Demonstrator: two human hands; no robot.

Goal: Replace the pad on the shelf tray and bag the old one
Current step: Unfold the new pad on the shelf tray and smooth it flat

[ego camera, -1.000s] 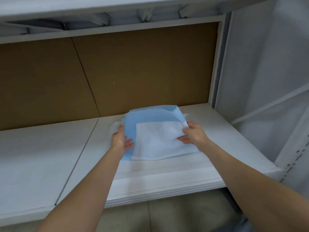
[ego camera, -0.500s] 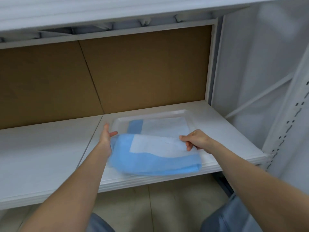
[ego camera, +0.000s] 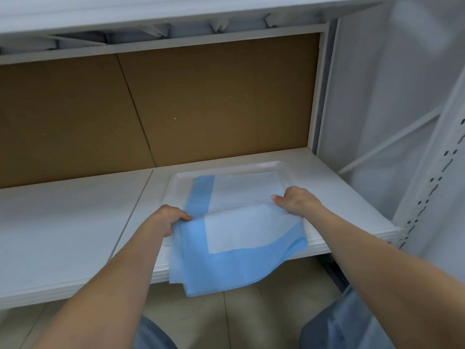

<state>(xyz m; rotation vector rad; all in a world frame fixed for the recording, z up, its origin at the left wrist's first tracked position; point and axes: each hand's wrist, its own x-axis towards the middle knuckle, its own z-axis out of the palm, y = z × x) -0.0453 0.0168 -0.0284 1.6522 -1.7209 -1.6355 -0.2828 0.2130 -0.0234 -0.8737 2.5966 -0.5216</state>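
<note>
A white tray point(ego camera: 281, 170) sits on the right part of the white shelf point(ego camera: 75, 222). A blue-and-white pad point(ego camera: 241, 238) lies partly in the tray, and its near half hangs over the shelf's front edge. My left hand point(ego camera: 168, 219) grips the pad's left edge. My right hand point(ego camera: 295, 201) pinches its right edge. A blue strip of the pad point(ego camera: 201, 195) runs along the tray's left side.
Brown cardboard point(ego camera: 156, 109) backs the shelf. Another white shelf point(ego camera: 151, 11) sits close overhead. A white perforated upright point(ego camera: 432, 187) stands at the right. Tiled floor point(ego camera: 226, 316) and my knees show below.
Both hands have pulled the pad toward me, so it now drapes further over the shelf's front edge. More of the tray shows behind it.
</note>
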